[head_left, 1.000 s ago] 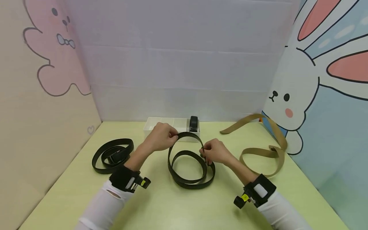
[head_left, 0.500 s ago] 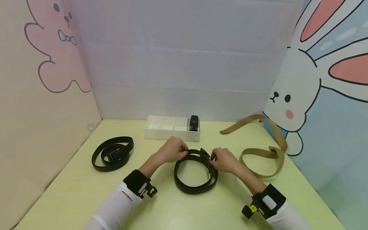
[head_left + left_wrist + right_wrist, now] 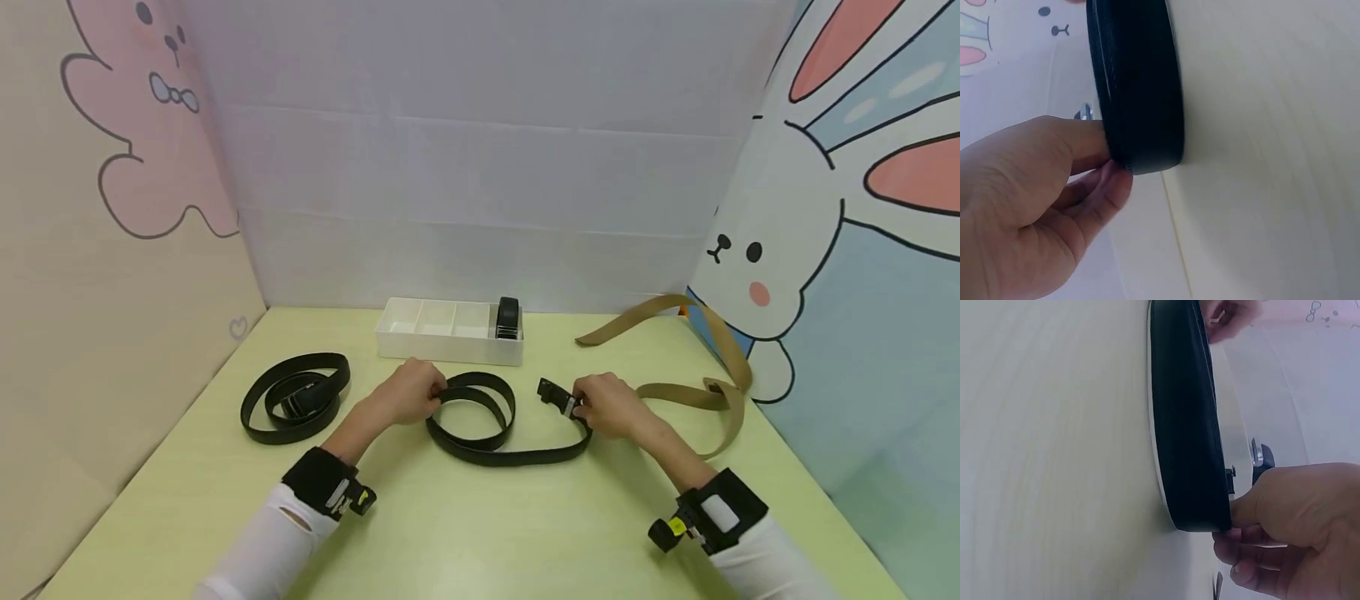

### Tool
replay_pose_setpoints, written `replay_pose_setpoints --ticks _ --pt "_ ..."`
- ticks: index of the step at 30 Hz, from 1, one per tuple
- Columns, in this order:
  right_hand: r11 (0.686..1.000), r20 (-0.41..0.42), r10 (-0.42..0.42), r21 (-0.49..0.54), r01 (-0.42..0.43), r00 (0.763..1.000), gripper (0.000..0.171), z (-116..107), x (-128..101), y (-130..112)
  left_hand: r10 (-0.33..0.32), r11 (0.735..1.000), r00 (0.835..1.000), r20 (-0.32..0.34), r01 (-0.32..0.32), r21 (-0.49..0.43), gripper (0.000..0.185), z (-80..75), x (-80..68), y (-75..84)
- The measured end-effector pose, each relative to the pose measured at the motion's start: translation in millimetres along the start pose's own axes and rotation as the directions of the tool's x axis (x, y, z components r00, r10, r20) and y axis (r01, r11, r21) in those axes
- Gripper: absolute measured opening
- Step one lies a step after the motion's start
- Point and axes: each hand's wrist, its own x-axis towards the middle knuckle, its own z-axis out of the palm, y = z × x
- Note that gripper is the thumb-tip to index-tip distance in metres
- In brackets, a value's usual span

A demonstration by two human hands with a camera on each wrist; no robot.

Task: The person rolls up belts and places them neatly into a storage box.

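Note:
A black belt (image 3: pixel 517 457) stands on its edge mid-table, coiled at its left part and stretched out to the right. My left hand (image 3: pixel 405 392) pinches the coil's upper left edge between thumb and fingers; the left wrist view shows the strap (image 3: pixel 1144 94) at the fingertips. Near the other end, my right hand (image 3: pixel 611 406) pinches the belt just by its buckle (image 3: pixel 557 395), which points back to the left. In the right wrist view the strap (image 3: pixel 1188 419) bends round toward the thumb (image 3: pixel 1254 506).
Another black belt (image 3: pixel 258 408) lies coiled at the left. A tan strap (image 3: pixel 723 333) lies loosely looped at the right, close behind my right hand. At the back stands a white divided tray (image 3: pixel 420 346) with a black rolled item (image 3: pixel 507 318) in its right compartment.
Both hands have moved apart, the left hand to the left and the right hand to the right. The belt's buckle end has come away from the coil, which has partly unrolled.

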Motion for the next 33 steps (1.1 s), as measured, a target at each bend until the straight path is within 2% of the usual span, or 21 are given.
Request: replay_pose_setpoints --ticks 4,5,11,12,13,18,24,27,29,31,33 --pt "0.999 -0.026 -0.012 -0.034 0.011 1.000 0.009 -2.9 2.5 12.0 -0.039 0.999 0.998 0.048 0.039 -0.007 0.018 -7.5 -12.6 -10.4" --pt "0.999 -0.032 -0.021 -0.036 0.020 0.999 0.010 -2.8 3.5 14.6 -0.006 1.000 0.999 0.043 0.006 -0.010 0.022 0.6 -12.0 -23.5" --pt "0.999 -0.045 -0.050 0.007 0.050 0.998 0.016 2.9 11.9 17.9 0.045 0.999 0.997 0.061 -0.046 0.025 0.055 4.3 -15.7 -14.6" --pt "0.999 -0.044 -0.045 0.014 0.046 0.998 0.016 4.3 13.4 16.6 0.027 0.999 0.997 0.072 -0.030 0.040 0.058 -2.8 -17.4 0.4" --pt "0.999 -0.044 -0.047 0.018 0.048 0.998 0.017 5.6 14.8 15.3 0.042 0.998 0.997 0.069 -0.046 0.048 0.059 -0.6 -15.4 3.0" --pt "0.997 -0.051 -0.076 0.022 0.077 0.996 0.017 12.3 21.9 5.4 0.132 0.987 0.991 0.026 -0.134 0.084 0.045 10.4 -2.0 18.4" --pt "0.987 -0.068 -0.155 0.035 0.158 0.986 0.013 21.0 31.8 -11.0 0.262 0.958 0.965 0.006 -0.261 0.117 0.031 25.2 20.9 34.7" --pt "0.987 -0.086 -0.154 0.029 0.157 0.984 0.014 25.4 33.4 -19.9 0.286 0.948 0.958 -0.004 -0.282 0.146 0.022 30.4 30.4 40.5" --pt "0.986 -0.124 -0.164 -0.011 0.164 0.979 0.015 26.8 30.0 -27.2 0.290 0.944 0.957 0.001 -0.286 0.161 0.013 31.2 34.4 44.3" --pt "0.979 -0.173 -0.202 -0.043 0.198 0.964 0.011 26.4 23.5 -37.4 0.286 0.940 0.958 0.010 -0.283 0.189 0.006 30.6 36.4 46.4" --pt "0.962 -0.194 -0.274 -0.048 0.270 0.942 0.006 25.2 16.1 -51.2 0.274 0.939 0.962 0.007 -0.269 0.215 0.005 28.2 36.2 47.1"
